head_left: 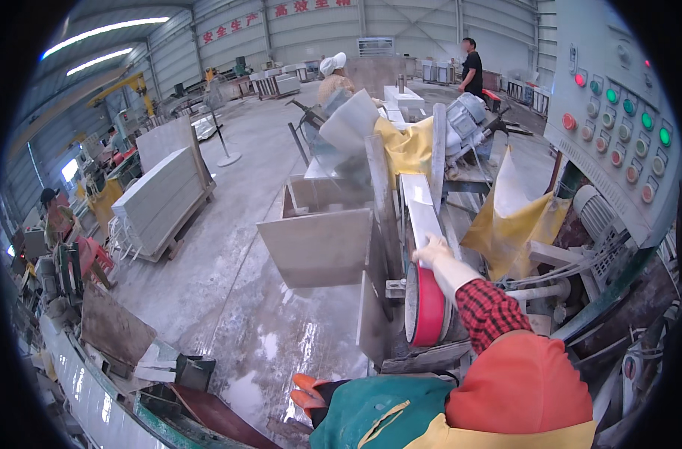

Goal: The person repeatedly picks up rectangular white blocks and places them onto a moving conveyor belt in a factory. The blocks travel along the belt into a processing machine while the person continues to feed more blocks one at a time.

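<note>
Workshop hall with a grey control panel (pixel 615 124), a red-belted conveyor (pixel 429 307), a yellow flap (pixel 407 146), a pale flat strip (pixel 421 211) and a right hand (pixel 434 252).
The panel stands right of the conveyor; the flap drapes over its far part; the strip lies lengthwise before the flap, the right hand at its near end, though I cannot tell whether the grip pinches it.

Ceiling lamps (pixel 105 35) shine brightly at upper left; the floor (pixel 303 348) shows glare, and black rim surrounds curved edges.
</note>
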A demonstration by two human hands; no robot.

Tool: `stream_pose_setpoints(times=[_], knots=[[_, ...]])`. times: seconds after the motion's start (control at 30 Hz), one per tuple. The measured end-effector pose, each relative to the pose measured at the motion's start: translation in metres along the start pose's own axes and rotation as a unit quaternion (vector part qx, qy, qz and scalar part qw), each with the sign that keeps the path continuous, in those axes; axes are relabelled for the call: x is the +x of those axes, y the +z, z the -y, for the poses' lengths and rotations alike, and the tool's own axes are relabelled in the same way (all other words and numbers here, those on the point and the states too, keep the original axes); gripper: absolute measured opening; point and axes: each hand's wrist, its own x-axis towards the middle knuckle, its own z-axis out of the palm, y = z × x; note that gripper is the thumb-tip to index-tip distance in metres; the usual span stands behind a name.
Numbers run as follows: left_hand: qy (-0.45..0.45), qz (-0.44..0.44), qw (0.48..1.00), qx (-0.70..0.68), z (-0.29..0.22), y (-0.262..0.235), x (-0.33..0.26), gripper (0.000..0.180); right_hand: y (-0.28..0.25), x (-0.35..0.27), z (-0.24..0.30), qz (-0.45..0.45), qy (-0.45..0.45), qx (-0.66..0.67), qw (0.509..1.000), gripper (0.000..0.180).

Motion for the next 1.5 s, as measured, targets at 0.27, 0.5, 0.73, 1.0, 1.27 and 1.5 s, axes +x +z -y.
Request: stream_pose_setpoints(times=[0.27,0.5,0.73,1.0,1.27,1.5], knots=[[0.002,-0.157,0.986,0.061,0.041,-0.14,0.014,0.041,-0.089,0.007,0.025,0.134,0.176,0.533,0.816,0.051],[0.09,-0.441,0.859,0.245,0.082,-0.385,-0.112,0.04,-0.032,-0.047,0.067,0.223,-0.119,0.528,0.811,0.054],[0.266,-0.41,0.872,-0.008,0.029,-0.285,-0.126,0.047,0.062,-0.118,0.149,0.377,-0.36,0.383,0.762,0.074],[0.197,-0.105,0.774,-0.593,-0.019,-0.169,-0.145,0.057,0.08,-0.371,0.213,0.522,-0.706,0.133,0.459,0.069],[0.324,-0.367,0.654,-0.577,0.065,-0.213,-0.17,0.036,0.079,-0.541,0.182,0.33,-0.928,0.124,0.116,0.046],[0.245,-0.495,0.585,-0.594,0.114,-0.243,-0.197,0.041,0.149,-0.437,0.189,0.335,-0.89,0.152,0.271,0.055]])
